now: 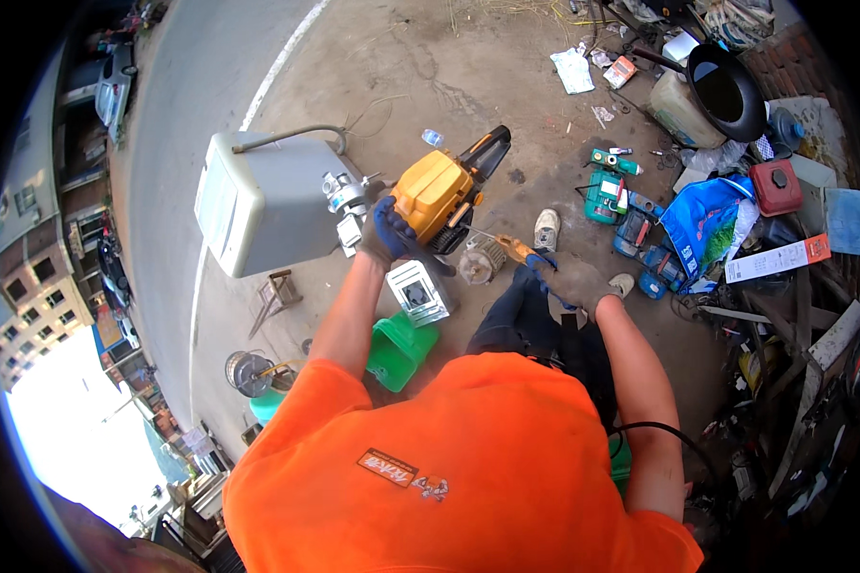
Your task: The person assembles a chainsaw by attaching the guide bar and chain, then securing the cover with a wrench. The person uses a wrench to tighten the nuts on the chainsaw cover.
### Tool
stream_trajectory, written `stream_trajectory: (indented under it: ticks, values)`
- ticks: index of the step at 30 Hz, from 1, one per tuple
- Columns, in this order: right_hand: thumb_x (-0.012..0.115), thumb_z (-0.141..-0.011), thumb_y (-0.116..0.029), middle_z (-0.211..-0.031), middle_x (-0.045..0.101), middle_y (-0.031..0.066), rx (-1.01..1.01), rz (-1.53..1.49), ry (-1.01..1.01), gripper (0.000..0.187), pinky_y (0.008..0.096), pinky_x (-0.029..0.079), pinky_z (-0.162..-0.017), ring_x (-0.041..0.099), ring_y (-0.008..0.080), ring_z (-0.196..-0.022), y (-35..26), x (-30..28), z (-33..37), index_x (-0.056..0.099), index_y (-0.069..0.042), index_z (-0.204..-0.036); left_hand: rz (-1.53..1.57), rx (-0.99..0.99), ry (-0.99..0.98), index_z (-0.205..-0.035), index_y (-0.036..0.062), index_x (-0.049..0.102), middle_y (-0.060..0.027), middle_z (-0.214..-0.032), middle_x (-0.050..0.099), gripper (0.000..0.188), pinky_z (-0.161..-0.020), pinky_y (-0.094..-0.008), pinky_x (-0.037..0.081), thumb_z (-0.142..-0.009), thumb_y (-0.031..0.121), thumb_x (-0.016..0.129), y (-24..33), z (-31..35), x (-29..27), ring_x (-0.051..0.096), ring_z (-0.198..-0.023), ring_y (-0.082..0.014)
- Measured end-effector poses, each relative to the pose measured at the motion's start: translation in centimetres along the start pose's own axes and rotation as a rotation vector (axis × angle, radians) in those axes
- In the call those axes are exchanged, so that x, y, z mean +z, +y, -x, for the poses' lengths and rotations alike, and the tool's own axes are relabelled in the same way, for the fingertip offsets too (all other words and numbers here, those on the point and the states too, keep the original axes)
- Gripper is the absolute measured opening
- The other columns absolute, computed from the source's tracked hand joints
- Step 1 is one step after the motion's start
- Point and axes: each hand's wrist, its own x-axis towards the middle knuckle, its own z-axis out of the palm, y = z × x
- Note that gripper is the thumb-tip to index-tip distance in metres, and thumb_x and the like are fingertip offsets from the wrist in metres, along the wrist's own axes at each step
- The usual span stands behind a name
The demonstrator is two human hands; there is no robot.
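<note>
A yellow chainsaw (432, 193) with a black handle at its far end is tilted in front of me. My left hand (388, 232), in a grey-and-blue work glove, is closed on its near left side; part of the grip is hidden. My right hand (573, 284), gloved too, is closed round the orange handle of a screwdriver (516, 249). The thin shaft points left toward the saw's lower side; whether its tip touches is too small to tell. Just below the saw lies a round metal motor part (482, 260).
To the left stand a white appliance housing (287, 205), a small wooden stool (275, 298) and a green bin (384, 355). Green and blue power tools (604, 196), a blue bag (702, 220), a red fuel can (776, 186) and a black pan (726, 94) crowd the right side.
</note>
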Motion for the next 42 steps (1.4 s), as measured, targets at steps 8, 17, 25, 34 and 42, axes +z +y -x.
stream_trajectory:
  ticks: [8, 17, 25, 34, 42]
  values:
    - [0.046, -0.099, -0.058, -0.070, 0.063, 0.0082, 0.140, -0.297, -0.050, 0.060, 0.0343, 0.047, -0.046, 0.055, 0.0170, -0.047, -3.5, -2.6, -1.5, 0.065, -0.001, -0.105, -1.178, 0.192, 0.027, -0.080, 0.0045, 0.068, 0.0005, -0.062, 0.061, 0.020, -0.049, -0.0283, 0.045, -0.081, 0.021, 0.080, 1.9, 3.8, 0.5, 0.057, -0.055, -0.0101]
    - [0.045, -0.099, -0.061, -0.071, 0.063, 0.0081, 0.107, -0.442, -0.088, 0.064, 0.0348, 0.049, -0.053, 0.059, 0.0182, -0.056, -2.4, 1.2, -6.3, 0.070, -0.002, -0.098, -1.574, 0.216, -0.037, -0.084, 0.0015, 0.073, -0.0021, -0.070, 0.067, 0.030, -0.056, -0.0274, 0.048, -0.076, 0.029, 0.082, 3.2, 4.0, 0.2, 0.059, -0.059, -0.0105]
    - [0.041, -0.098, -0.063, -0.096, 0.070, 0.0184, 0.207, -0.334, -0.190, 0.070, 0.0414, 0.051, -0.083, 0.068, 0.0295, -0.088, -2.4, 0.5, -8.7, 0.065, -0.002, -0.124, -1.395, 0.189, -0.037, -0.084, 0.0019, 0.070, -0.0003, -0.067, 0.062, 0.021, -0.047, -0.0262, 0.042, -0.079, 0.020, 0.080, 2.4, 3.2, -0.6, 0.055, -0.054, -0.0090]
    - [0.046, -0.096, -0.065, -0.073, 0.064, 0.0105, 0.194, -0.455, -0.177, 0.069, 0.0379, 0.050, -0.051, 0.062, 0.0223, -0.056, -2.6, -0.5, -11.4, 0.069, 0.000, -0.094, -1.502, 0.112, -0.026, -0.085, 0.0007, 0.071, -0.0008, -0.070, 0.065, 0.027, -0.053, -0.0262, 0.045, -0.078, 0.026, 0.080, 4.1, 4.4, 1.2, 0.056, -0.058, -0.0089]
    - [0.044, -0.097, -0.062, -0.070, 0.063, 0.0081, 0.187, -0.465, -0.151, 0.065, 0.0374, 0.050, -0.051, 0.059, 0.0220, -0.054, -2.9, 0.2, -13.6, 0.070, -0.004, -0.086, -1.532, 0.161, -0.080, -0.089, 0.0000, 0.072, 0.0007, -0.069, 0.062, 0.028, -0.054, -0.0260, 0.044, -0.077, 0.024, 0.080, 5.2, 4.9, 1.3, 0.053, -0.058, -0.0079]
